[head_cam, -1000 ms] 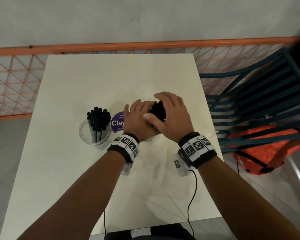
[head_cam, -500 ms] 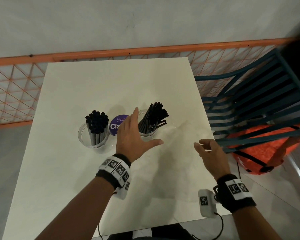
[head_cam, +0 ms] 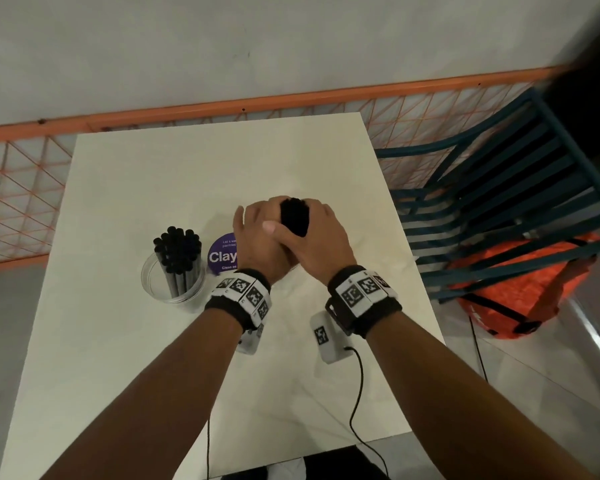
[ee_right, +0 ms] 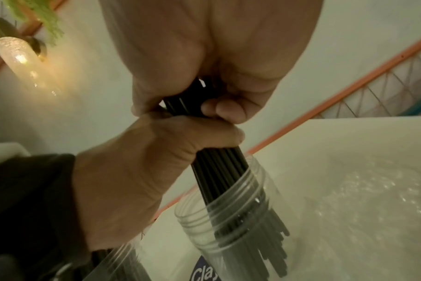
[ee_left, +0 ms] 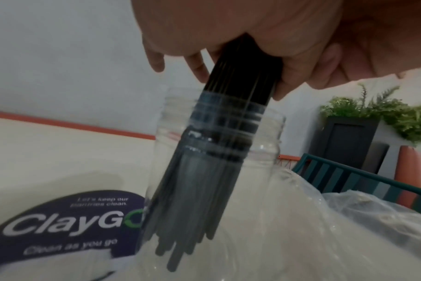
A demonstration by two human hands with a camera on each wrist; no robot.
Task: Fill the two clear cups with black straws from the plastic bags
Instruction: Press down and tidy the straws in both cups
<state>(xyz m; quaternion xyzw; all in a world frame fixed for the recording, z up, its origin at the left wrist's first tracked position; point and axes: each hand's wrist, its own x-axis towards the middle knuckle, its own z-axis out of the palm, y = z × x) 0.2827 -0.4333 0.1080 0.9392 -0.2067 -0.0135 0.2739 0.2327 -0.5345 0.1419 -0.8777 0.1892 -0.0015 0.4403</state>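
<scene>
Two clear cups stand on the white table (head_cam: 174,174). The left cup (head_cam: 174,275) holds upright black straws (head_cam: 178,249). Over the right cup (ee_left: 264,190), both hands grip one bundle of black straws (head_cam: 293,220). My left hand (head_cam: 257,240) wraps the bundle just above the rim. My right hand (head_cam: 323,237) holds it higher up. The bundle (ee_left: 228,133) leans inside the cup, with its lower ends spread above the bottom. In the right wrist view the left hand (ee_right: 144,171) sits below my right hand (ee_right: 204,57) on the bundle (ee_right: 219,171).
A purple round ClayGo sticker (head_cam: 222,256) lies between the cups. Crumpled clear plastic bag (ee_left: 373,218) lies right of the right cup. A teal slatted chair (head_cam: 499,202) with an orange bag (head_cam: 520,282) under it stands right of the table. An orange mesh railing (head_cam: 222,105) runs behind.
Half a second ago both hands were off the straws, which leaned fanned out in the right cup. Now both hands are back on them, gathered into one tight bundle.
</scene>
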